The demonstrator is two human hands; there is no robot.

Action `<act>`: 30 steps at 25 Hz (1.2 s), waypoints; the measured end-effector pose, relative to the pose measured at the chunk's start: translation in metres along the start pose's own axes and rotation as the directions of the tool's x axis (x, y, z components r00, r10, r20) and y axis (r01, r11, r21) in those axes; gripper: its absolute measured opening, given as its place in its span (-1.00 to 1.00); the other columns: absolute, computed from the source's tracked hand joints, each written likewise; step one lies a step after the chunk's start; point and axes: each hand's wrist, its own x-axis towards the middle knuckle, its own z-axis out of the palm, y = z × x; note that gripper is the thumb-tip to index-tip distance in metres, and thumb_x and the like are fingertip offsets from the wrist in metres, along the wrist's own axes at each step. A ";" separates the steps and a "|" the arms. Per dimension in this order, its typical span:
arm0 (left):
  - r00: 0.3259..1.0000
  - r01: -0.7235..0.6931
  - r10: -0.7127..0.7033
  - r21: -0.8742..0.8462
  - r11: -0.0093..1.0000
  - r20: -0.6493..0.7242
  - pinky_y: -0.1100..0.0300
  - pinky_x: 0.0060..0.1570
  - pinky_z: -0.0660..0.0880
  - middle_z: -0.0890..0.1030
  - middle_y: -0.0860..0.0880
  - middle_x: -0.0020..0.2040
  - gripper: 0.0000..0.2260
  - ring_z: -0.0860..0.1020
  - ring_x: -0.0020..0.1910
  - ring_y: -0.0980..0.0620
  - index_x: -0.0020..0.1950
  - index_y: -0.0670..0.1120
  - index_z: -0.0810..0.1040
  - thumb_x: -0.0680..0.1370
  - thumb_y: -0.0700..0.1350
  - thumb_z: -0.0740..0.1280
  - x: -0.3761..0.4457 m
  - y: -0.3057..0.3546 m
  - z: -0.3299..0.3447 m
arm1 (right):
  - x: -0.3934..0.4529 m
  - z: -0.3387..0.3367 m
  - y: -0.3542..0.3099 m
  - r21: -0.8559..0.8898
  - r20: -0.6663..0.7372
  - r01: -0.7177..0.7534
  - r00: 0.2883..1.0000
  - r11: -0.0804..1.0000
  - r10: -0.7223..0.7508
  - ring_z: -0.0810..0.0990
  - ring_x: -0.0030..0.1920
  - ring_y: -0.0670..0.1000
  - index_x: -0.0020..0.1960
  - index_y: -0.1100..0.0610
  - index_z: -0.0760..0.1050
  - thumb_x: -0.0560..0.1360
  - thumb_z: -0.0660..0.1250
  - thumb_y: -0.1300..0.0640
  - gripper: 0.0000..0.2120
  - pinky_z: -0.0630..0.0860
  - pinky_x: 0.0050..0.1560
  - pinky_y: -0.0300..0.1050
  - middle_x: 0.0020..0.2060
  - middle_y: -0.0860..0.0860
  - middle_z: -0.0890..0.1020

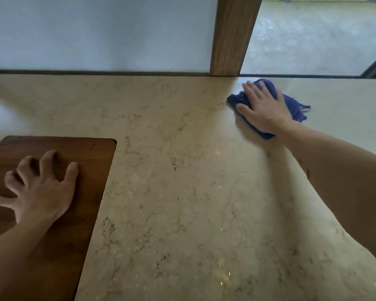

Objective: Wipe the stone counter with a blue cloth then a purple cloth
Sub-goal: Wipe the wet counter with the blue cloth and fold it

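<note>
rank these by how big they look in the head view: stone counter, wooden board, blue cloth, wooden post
1. stone counter, fills most of the frame
2. wooden board, though it is near the camera and cut off by the frame edge
3. wooden post, cropped at the top
4. blue cloth, partly hidden under the right hand

- We see a beige stone counter (pixel 182 170) with thin dark veins, running back to a wall and a wooden post.
- We find a crumpled blue cloth (pixel 295 107) lying on it near the far right edge.
- We find a dark wooden board (pixel 91 170) lying flat at our near left.
</note>
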 end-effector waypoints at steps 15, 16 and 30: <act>0.856 -0.459 0.462 -0.068 0.886 0.233 -0.26 0.51 0.02 0.12 -0.11 0.61 -0.41 0.09 0.58 -0.16 0.54 0.05 0.25 0.57 0.23 0.27 -0.046 -0.080 -0.049 | -0.464 0.038 -0.134 -0.015 0.076 -0.060 0.995 0.998 0.061 -0.39 0.55 -0.13 0.59 -0.13 -0.29 0.53 -0.37 -0.41 -0.29 -0.30 0.56 0.12 0.58 -0.21 -0.22; 0.854 -0.463 0.461 -0.055 0.885 0.241 -0.25 0.52 -0.01 0.10 -0.09 0.62 -0.41 0.06 0.59 -0.13 0.54 0.05 0.25 0.57 0.24 0.26 -0.050 -0.083 -0.049 | -0.493 0.040 -0.142 -0.006 0.079 -0.115 0.990 0.993 0.115 -0.39 0.55 -0.13 0.60 -0.11 -0.27 0.52 -0.38 -0.42 -0.27 -0.31 0.55 0.11 0.59 -0.20 -0.21; 0.838 -0.534 0.503 0.129 0.835 0.213 -0.38 0.45 -0.15 0.02 -0.02 0.60 -0.36 -0.10 0.59 -0.16 0.51 0.15 0.12 0.51 0.42 -0.06 -0.066 -0.095 -0.042 | -0.496 0.064 -0.281 0.080 0.110 -0.646 0.762 0.759 0.638 0.01 0.59 0.19 0.63 0.10 -0.02 0.53 -0.14 -0.27 -0.24 -0.06 0.46 0.48 0.63 0.01 0.00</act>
